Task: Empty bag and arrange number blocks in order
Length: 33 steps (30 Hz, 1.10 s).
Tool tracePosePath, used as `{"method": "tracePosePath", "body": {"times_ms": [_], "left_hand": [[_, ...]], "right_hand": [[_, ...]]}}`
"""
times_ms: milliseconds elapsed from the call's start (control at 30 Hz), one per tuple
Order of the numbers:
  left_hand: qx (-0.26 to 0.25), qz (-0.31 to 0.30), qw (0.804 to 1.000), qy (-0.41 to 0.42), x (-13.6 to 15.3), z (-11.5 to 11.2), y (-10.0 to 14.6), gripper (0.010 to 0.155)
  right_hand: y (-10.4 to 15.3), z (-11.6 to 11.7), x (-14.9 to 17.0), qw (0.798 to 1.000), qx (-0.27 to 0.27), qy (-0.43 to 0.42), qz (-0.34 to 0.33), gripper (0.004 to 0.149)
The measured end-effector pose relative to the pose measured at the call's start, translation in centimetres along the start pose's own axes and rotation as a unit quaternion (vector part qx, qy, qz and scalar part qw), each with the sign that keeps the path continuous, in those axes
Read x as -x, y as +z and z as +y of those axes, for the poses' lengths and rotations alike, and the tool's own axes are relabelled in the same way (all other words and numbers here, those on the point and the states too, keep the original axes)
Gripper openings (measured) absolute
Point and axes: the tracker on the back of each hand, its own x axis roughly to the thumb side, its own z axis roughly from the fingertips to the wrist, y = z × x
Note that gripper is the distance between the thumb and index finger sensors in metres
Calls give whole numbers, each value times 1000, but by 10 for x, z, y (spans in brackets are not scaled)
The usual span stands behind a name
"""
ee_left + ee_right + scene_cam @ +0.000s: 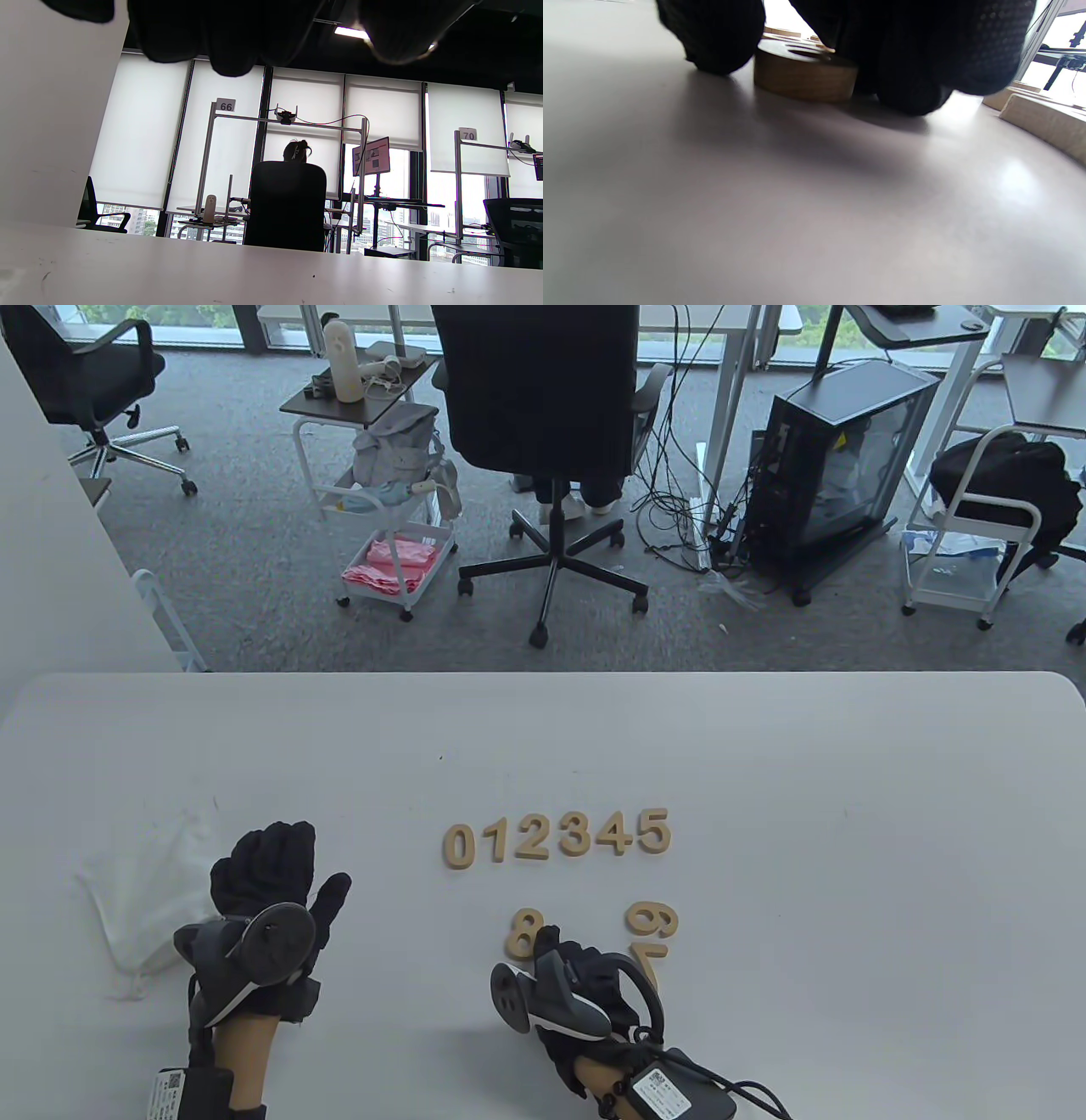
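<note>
Wooden number blocks 0 to 5 (557,838) lie in a row at the table's middle. An 8 (523,933), a 7 (652,965) and a block that reads as 6 or 9 (652,920) lie loose below the row. My right hand (567,957) is palm down between the 8 and the 7. In the right wrist view its thumb and fingers (908,80) pinch a wooden block with a round hole (805,74) that sits on the table. The hand hides this block in the table view. My left hand (273,875) lies flat and open beside the white cloth bag (148,891).
The white table (848,814) has bare surface right of the number row. In the right wrist view two pale blocks (1043,116) lie close on the right. Office chairs, carts and a computer case stand on the floor beyond the far edge.
</note>
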Motion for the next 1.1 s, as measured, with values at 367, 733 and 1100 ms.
{"method": "tracePosePath", "body": {"times_ms": [367,733,1100], "left_hand": [[-6,2,1000,4,2,1,0,74],[-12,3,1000,4,3,2,1,74],[-13,-1,1000,1,2,2,1,74]], "right_hand": [[1,-2,8,999,11,-43,19,71],[9,-29,54,971,78,-222,49,65],[26,-48,149,915,179,-340,120,59]]}}
